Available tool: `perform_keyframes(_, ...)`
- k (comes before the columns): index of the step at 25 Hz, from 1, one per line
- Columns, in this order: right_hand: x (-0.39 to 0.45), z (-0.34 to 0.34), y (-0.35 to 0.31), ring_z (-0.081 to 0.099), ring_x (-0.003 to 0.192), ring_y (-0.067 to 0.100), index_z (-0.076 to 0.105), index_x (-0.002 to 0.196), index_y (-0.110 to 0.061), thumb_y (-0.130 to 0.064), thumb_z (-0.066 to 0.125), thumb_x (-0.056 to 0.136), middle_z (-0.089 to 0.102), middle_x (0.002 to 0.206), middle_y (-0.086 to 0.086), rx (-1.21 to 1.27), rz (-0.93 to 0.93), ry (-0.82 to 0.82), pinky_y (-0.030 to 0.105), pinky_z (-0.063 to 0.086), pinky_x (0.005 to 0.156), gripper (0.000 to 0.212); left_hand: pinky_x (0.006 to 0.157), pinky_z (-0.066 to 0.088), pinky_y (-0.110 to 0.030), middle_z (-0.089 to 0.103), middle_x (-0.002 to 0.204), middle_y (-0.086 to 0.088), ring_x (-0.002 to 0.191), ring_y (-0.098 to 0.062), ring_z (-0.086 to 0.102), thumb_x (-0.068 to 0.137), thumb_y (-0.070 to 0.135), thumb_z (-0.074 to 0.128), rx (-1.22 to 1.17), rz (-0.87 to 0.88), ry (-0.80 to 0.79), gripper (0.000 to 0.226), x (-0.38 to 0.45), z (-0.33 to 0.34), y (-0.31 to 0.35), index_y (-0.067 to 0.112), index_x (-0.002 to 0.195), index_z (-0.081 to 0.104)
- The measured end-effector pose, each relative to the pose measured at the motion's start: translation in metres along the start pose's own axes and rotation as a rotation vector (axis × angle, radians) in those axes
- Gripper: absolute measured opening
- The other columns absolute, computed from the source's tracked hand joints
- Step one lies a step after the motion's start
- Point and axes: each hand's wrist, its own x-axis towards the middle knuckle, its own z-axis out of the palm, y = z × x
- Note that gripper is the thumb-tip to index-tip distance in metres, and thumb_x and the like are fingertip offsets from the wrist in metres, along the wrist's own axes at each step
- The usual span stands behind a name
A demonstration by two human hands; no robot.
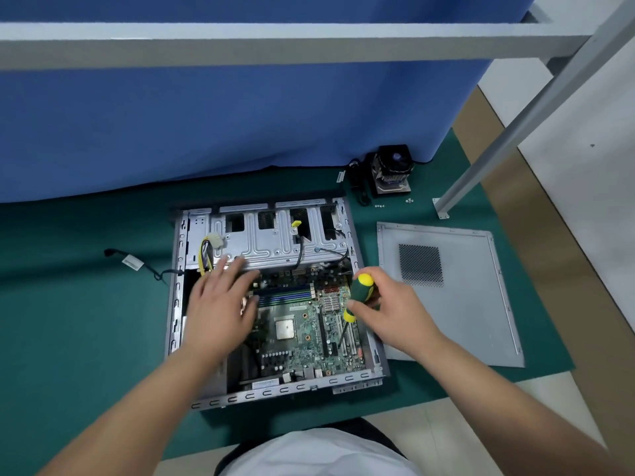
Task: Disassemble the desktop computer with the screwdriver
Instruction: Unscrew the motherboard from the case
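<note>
The right hand (385, 304) gripped the screwdriver (357, 297) over the green board (302, 338), the left hand (220, 304) lay flat and open beside it; a slip might scratch the board.

Green mat (86, 321), blue curtain (206, 115), grey frame (275, 39).

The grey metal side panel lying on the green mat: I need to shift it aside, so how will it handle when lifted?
The grey metal side panel looks thin and broad, so it probably flexes slightly yet feels fairly light. Its folded edges may be sharp. Lying flat on the green mat, it likely slides rather than tips.
</note>
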Motion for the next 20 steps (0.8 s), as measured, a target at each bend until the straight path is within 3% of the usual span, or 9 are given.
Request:
perform_keyframes(3, -0.017, 0.008, 0.015, 0.060, 0.101, 0.009, 0.048, 0.129, -0.045, -0.053, 0.069, 0.089, 0.065, 0.110, -0.011, -0.177, -0.080, -0.081, 0.030, 0.051, 0.088, 0.046, 0.128, 0.003, -0.045, 0.001, 0.173, 0.008, 0.159, -0.016, -0.003, 0.100, 0.061, 0.027, 0.074, -0.025, -0.052, 0.063, -0.010, 0.010, -0.019, 0.048, 0.160, 0.017)
perform_keyframes(5, -0.024, 0.014, 0.022, 0.050, 0.115, 0.007, 0.048, 0.136, -0.046, -0.056, 0.066, 0.089, 0.059, 0.124, -0.011, -0.229, -0.123, -0.076, 0.027, 0.043, 0.099, 0.051, 0.128, 0.005, -0.045, -0.003, 0.172, 0.010, 0.159, -0.014, -0.003, 0.101, 0.063, 0.022, 0.101, -0.034, -0.030, 0.063, -0.011, 0.014, -0.018, 0.050, 0.160, 0.007)
perform_keyframes(8, -0.031, 0.020, 0.027, 0.038, 0.117, 0.001, 0.055, 0.130, -0.044, -0.057, 0.068, 0.087, 0.056, 0.126, -0.014, -0.285, -0.188, -0.047, 0.027, 0.036, 0.101, 0.047, 0.128, 0.006, -0.045, 0.002, 0.172, 0.011, 0.159, -0.013, 0.001, 0.102, 0.060, 0.024, 0.105, -0.059, -0.006, 0.063, -0.009, 0.016, -0.017, 0.051, 0.161, 0.004)
perform_keyframes(15, -0.032, 0.028, 0.027, 0.039, 0.117, 0.007, 0.066, 0.125, -0.030, -0.047, 0.079, 0.084, 0.066, 0.119, -0.007, -0.353, -0.241, -0.026, 0.033, 0.040, 0.096, 0.046, 0.127, 0.012, -0.046, 0.009, 0.172, 0.011, 0.159, -0.014, 0.005, 0.100, 0.054, 0.030, 0.093, -0.059, -0.003, 0.065, -0.010, 0.019, -0.019, 0.047, 0.161, 0.012)
perform_keyframes(20, -0.031, 0.028, 0.030, 0.039, 0.117, 0.006, 0.061, 0.128, -0.033, -0.050, 0.073, 0.088, 0.059, 0.125, -0.008, -0.313, -0.181, -0.055, 0.027, 0.033, 0.099, 0.046, 0.126, 0.014, -0.046, 0.013, 0.172, 0.010, 0.159, -0.014, 0.007, 0.099, 0.052, 0.032, 0.068, -0.059, 0.024, 0.064, -0.011, 0.019, -0.019, 0.046, 0.161, 0.016)
